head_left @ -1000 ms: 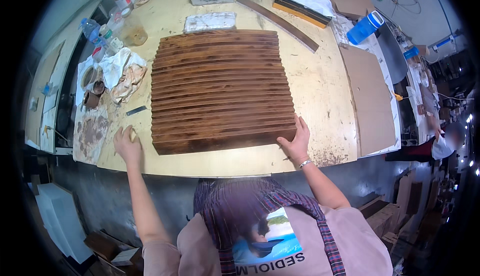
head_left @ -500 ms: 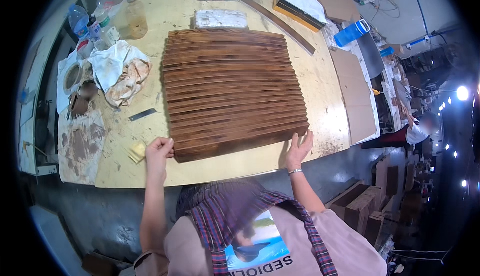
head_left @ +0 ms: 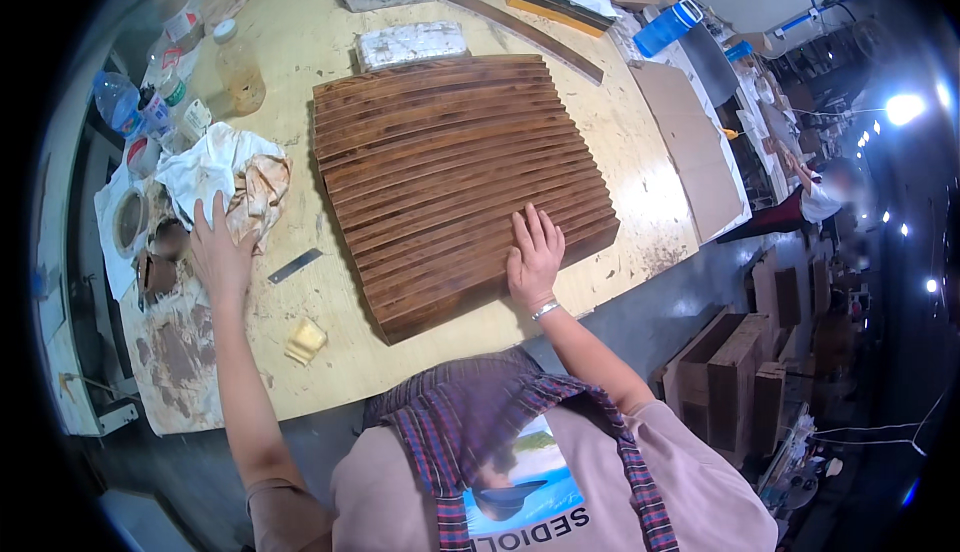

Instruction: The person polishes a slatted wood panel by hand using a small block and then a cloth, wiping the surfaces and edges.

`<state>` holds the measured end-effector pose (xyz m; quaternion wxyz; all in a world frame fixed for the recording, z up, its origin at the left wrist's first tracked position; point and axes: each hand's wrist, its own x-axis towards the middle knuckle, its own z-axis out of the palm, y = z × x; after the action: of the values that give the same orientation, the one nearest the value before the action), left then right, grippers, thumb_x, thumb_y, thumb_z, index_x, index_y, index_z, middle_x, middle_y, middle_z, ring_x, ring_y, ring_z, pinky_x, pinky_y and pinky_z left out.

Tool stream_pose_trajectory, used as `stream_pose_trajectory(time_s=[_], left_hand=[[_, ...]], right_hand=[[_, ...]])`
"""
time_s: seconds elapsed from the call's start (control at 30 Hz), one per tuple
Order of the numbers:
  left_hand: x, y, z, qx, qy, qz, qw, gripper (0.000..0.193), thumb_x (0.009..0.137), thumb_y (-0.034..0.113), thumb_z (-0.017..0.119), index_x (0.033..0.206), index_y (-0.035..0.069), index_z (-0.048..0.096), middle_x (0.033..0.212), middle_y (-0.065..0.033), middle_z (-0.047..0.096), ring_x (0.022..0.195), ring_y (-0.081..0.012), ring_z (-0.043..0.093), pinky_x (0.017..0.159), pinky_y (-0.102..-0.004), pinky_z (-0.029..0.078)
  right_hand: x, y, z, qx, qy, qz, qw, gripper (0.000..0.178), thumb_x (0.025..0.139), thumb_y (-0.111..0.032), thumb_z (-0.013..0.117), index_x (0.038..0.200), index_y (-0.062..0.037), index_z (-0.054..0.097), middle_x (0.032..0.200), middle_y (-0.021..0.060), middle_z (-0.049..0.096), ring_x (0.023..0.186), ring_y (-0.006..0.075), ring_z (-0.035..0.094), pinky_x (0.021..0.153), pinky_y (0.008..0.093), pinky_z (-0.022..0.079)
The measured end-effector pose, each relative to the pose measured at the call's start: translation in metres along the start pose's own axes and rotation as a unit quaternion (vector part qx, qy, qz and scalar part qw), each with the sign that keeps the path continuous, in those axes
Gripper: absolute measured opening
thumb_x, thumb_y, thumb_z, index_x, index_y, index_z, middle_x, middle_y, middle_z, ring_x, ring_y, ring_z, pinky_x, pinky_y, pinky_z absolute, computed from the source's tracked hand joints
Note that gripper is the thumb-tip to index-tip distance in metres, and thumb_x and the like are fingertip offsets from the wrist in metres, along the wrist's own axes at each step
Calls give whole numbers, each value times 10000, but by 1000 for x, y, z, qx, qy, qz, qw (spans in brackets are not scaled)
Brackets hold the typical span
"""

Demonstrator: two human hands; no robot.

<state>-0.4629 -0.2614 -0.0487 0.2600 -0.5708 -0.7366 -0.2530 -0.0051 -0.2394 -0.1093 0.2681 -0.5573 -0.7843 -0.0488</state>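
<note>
lying under r fingers (head_left: 535, 224): ribbed wd pnl (head_left: 445, 167) | l fingers (head_left: 219, 216) @ rag (head_left: 225, 160) | both apart

Upside-down dark capital letters (head_left: 527, 532) stand on the pinkish shirt (head_left: 690, 472); bottle labels (head_left: 181, 26) are too small to read.

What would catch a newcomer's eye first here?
Probably the big brown ridged panel on the table, with the right fingers on its near side. Left of it, the left fingers are at a crumpled, stained white cloth. A blue bottle stands out, upper right.
</note>
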Motion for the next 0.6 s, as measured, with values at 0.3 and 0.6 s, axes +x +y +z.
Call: stream_pose_trajectory(time_s=[0.3,0.6], left_hand=[[10,-46,51,-290,-114,-234,921,175,885,49,655,1047,2,698,879,-105,705,787,-225,656,773,-345,517],[129,22,75,-523,-5,-226,822,175,930,-8,617,1091,-53,669,982,-90,717,880,-127,658,810,-272,520]], right_hand=[[4,-7,-7,-2,-15,9,1000,549,884,-237,442,1393,-88,583,1515,144,482,1370,372,429,1125,516,293],[5,-8,-5,-2,-18,9,1000,622,745,-77,507,1361,-71,601,1503,149,493,1367,380,428,1135,538,282]])
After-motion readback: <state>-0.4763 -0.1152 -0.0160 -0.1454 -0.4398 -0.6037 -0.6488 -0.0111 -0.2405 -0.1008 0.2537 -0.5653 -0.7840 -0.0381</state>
